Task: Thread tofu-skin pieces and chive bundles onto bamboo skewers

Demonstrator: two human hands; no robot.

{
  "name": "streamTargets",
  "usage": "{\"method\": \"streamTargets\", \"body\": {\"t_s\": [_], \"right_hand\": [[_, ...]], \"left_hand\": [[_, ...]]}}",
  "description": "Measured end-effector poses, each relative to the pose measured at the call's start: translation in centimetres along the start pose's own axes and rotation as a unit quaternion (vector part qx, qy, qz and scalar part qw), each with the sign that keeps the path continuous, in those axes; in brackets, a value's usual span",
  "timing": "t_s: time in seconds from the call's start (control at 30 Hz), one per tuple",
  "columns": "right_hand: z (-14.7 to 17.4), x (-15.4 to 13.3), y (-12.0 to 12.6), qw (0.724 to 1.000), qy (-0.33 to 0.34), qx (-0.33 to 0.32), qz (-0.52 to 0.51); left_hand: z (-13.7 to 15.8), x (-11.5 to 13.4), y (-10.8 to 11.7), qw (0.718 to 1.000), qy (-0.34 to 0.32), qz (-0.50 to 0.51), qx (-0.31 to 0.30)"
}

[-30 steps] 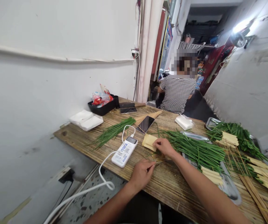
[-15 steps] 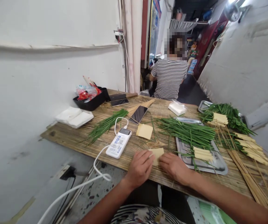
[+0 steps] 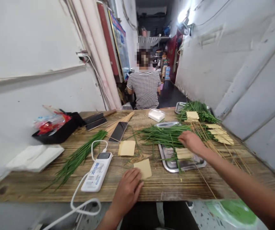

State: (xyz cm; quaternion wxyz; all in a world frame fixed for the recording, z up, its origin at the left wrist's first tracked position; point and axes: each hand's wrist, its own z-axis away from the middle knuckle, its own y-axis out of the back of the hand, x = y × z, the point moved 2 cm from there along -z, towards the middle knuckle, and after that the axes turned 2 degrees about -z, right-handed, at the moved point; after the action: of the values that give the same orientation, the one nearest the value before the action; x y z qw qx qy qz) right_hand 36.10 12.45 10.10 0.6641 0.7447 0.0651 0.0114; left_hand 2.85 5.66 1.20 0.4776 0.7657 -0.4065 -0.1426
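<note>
My left hand [image 3: 128, 185] lies with fingers stretched on the near edge of a square pale-yellow tofu sheet [image 3: 144, 167]. Over the metal tray [image 3: 195, 163], my right hand [image 3: 190, 141] is closed, its fingertips pinching at the long garlic chives [image 3: 161, 134]. How many stalks are in the fingers cannot be made out. Just below that hand, tofu rolls [image 3: 183, 153] with chives inside lie side by side on the tray, a thin skewer [image 3: 205, 182] running from them. A small stack of tofu sheets [image 3: 127, 148] rests beyond my left hand.
A white power bank [image 3: 96, 174] with cables, a phone [image 3: 118, 131] and another chive bunch [image 3: 80, 156] lie to the left. Bamboo skewers [image 3: 125, 119] and a black box [image 3: 56, 134] are farther back. More skewered rolls [image 3: 220, 134] sit at right. A person in stripes [image 3: 144, 89] sits beyond the table.
My right hand has left the tofu sheet and moved right and forward to the chives. My left hand stays at the sheet. The view has turned right.
</note>
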Motion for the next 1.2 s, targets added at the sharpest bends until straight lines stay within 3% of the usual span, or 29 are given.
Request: {"method": "streamTargets", "body": {"t_s": [0.1,0.2,0.4,0.77,1.2], "right_hand": [[-0.4,4.6,-0.6,0.998,-0.023,-0.044,0.037],[0.0,6.1,-1.8,0.997,-0.013,-0.065,0.043],[-0.4,5.3,-3.3,0.996,-0.007,-0.068,0.061],[-1.5,4.9,-3.3,0.991,-0.003,-0.096,0.088],[-1.8,4.9,-1.5,0.991,-0.002,-0.077,0.113]], "left_hand": [[0.2,-0.1,-0.1,1.0,0.001,-0.004,0.02],[0.3,-0.1,-0.1,1.0,-0.002,-0.004,0.031],[0.2,-0.1,0.0,1.0,-0.002,-0.005,0.026],[0.1,0.0,0.1,0.999,-0.003,-0.02,0.03],[0.3,-0.1,0.0,1.0,0.002,0.002,0.029]]}}
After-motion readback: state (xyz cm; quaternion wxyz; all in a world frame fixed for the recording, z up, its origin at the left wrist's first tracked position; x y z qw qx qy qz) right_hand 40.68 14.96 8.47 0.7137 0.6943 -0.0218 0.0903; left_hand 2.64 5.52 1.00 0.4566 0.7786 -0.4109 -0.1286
